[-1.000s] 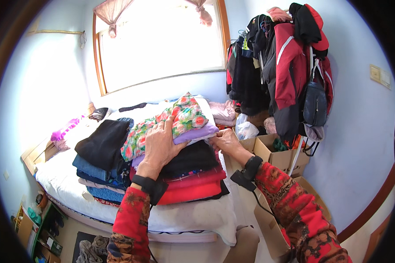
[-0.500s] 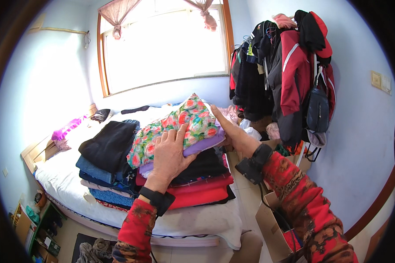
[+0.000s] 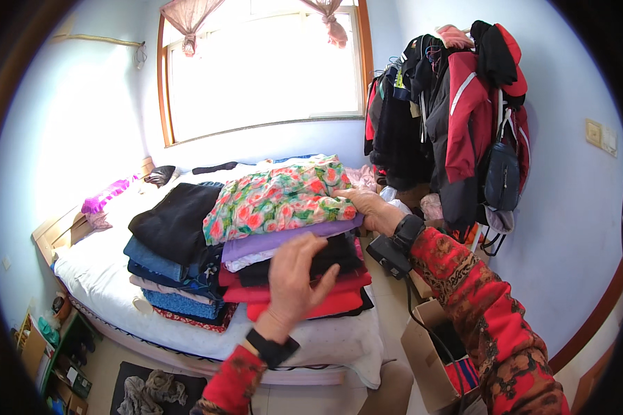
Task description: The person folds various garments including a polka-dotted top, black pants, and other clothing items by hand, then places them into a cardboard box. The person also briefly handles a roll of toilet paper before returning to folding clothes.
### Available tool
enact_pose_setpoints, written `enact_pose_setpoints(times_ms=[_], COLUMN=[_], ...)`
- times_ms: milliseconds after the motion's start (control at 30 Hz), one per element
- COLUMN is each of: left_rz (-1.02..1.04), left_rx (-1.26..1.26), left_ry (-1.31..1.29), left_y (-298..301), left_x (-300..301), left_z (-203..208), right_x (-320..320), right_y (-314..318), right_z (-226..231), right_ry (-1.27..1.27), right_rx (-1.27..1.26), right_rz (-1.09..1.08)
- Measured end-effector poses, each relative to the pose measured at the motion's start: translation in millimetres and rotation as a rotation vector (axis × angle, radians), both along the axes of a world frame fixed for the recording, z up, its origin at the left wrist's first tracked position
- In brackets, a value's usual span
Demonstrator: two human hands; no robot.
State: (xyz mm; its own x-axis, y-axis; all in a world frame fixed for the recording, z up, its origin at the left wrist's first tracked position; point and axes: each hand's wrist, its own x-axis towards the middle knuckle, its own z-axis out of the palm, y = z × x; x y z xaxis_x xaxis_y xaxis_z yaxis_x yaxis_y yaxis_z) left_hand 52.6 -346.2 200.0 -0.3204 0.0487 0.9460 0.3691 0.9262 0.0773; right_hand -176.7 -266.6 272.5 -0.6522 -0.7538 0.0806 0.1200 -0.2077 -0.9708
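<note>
A folded floral cloth [image 3: 277, 200], with coral roses and green leaves on white, lies on top of the right-hand stack on the bed. Under it come a purple folded piece [image 3: 291, 235], a black one [image 3: 336, 254] and red ones [image 3: 256, 309]. My right hand [image 3: 372, 209] grips the floral cloth at its right edge, its fingers partly hidden. In front of the stack my left hand [image 3: 298, 280] is raised, empty and slightly blurred, with its thumb apart from the fingers. Left of this stack, black trousers [image 3: 176, 225] top a second pile with folded jeans [image 3: 152, 263].
The white-covered bed [image 3: 97, 277] stands under the window. On the right wall hang coats and a dark backpack [image 3: 502, 176]. An open cardboard box [image 3: 422, 366] is on the floor by my right forearm. Grey cloth [image 3: 152, 394] lies on a dark mat at lower left.
My left hand has lifted off the floral cloth and moved toward me. The cloth's raised far corner now lies flat. My right hand has come down to the cloth's right edge.
</note>
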Motion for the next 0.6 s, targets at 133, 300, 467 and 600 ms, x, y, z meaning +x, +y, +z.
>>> enact_pose_setpoints(times_ms=[133,300,467,600], left_rz=[-0.700,-1.409,-1.678,-1.586], left_rx=[1.076,1.561,1.745,1.676], left_ry=[-0.307,-0.246,-0.036,0.250], left_y=[27.1,8.7,12.4,-5.7], left_x=[-7.0,-7.0,-21.0,-32.6], left_z=[-24.1,-8.7,-2.1,2.8], right_x=[-5.1,25.8,48.6,61.6], right_y=[-7.9,-2.3,1.5,8.5], right_z=[7.0,28.9,56.9,76.2], right_ry=[0.122,0.290,0.450,0.484], right_rx=[0.126,-0.041,0.020,-0.019], right_rz=[-0.190,-0.186,-0.254,-0.252])
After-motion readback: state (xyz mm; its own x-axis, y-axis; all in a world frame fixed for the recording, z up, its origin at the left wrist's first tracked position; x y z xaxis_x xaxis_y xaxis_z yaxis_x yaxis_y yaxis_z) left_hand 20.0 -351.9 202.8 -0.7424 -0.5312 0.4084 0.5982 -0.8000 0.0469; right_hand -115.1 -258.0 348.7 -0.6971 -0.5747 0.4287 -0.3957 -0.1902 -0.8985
